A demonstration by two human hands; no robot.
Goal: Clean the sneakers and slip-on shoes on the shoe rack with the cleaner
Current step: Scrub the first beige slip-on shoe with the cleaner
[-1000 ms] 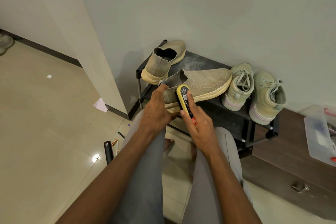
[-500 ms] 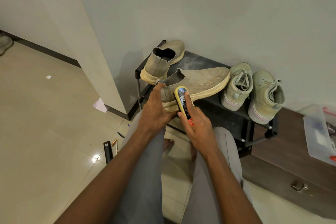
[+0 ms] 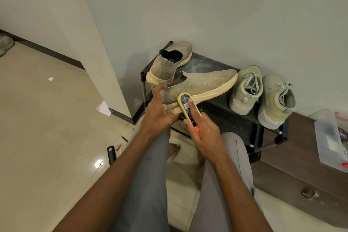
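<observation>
Bare rack top point(image 3: 205, 65) lies open between the upright slip-on point(image 3: 167, 64) and sneakers point(image 3: 246, 88).

A pale wall point(image 3: 226, 9) rises behind, with a cream corner pillar point(image 3: 62, 30) at left edged by a dark skirting point(image 3: 47, 51). The glossy beige tiled floor point(image 3: 47, 137) reflects a bright light spot point(image 3: 99, 163). A dark brown wooden drawer cabinet point(image 3: 301, 171) stands at right.

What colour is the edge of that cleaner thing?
Yellow. The cleaner has a yellow rim around a dark label, seen best in the head view.
</observation>
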